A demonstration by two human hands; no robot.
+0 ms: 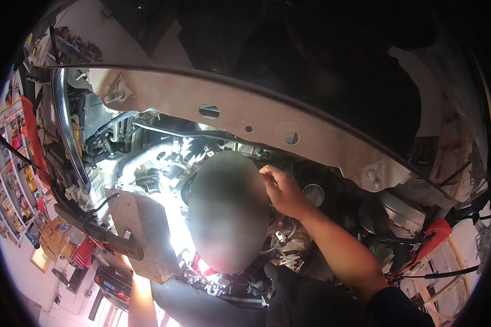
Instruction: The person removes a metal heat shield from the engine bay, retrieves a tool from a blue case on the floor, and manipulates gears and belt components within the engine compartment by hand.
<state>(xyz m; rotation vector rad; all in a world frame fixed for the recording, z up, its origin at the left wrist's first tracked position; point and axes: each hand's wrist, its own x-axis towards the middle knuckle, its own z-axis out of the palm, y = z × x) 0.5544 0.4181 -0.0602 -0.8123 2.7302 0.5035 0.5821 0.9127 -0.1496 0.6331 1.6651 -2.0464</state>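
My right hand (278, 191) reaches into the engine bay at the edge of a large blurred oval, its fingers curled together; what they hold, if anything, I cannot make out. A round metal part (313, 194) lies just right of it. The blur hides the middle of the bay. My left forearm (140, 294) rises from the lower edge to a bent grey metal panel (142, 229); that hand's fingers are hidden behind it. Lit hoses (147, 155) and wiring (289, 250) surround the blurred area.
A pale crossmember (240, 109) with holes spans the bay beneath a dark surface. Red padded pieces (433, 240) sit at both sides. Stocked shelves (13, 180) line the far left, with a parked dark car (112, 286) below and wooden frames (431, 294) at lower right.
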